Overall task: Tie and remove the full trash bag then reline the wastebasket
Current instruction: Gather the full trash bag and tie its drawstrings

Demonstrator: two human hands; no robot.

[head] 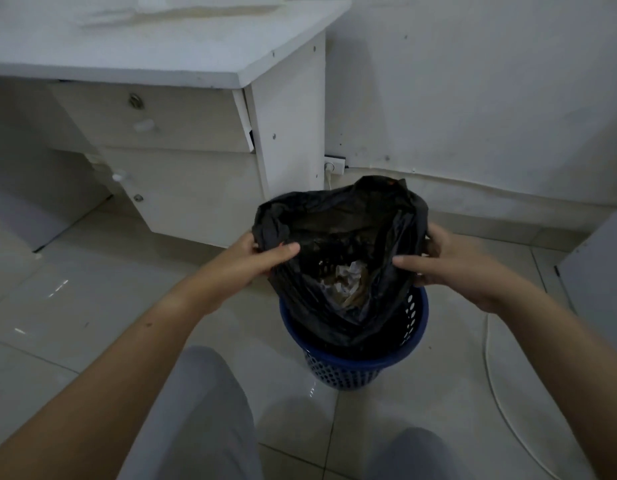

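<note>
Well beyond the fingers (283, 251) and off to their left, a white table (161, 53) with shut drawers, set on a pale tiled floor (75, 306). Between the two hands, the black trash bag (338, 320): mouth raised and spread wide, lower part seated in the blue perforated wastebasket (355, 370) straight below the fingers. On the bag's left rim, the left hand (244, 263), clamped on the plastic with the thumb laid over it inside the mouth and the other fingers curled behind. On the right rim, the right hand (456, 263), gripping the same way, thumb on the near side. Deep in the bag, below and between the thumbs, crumpled paper (348, 275) and brownish scraps. Beyond the bag's far rim, a wall socket (335, 165) with a plug in it. By the look of it, early in the job: rim off the wastebasket and held up, but no knot tied, bag not out, no fresh liner anywhere in view. Hard to judge the bag's fullness: bottom hidden inside the wastebasket, fingertips of both hands hidden behind the plastic, contents blurred by dim light.
</note>
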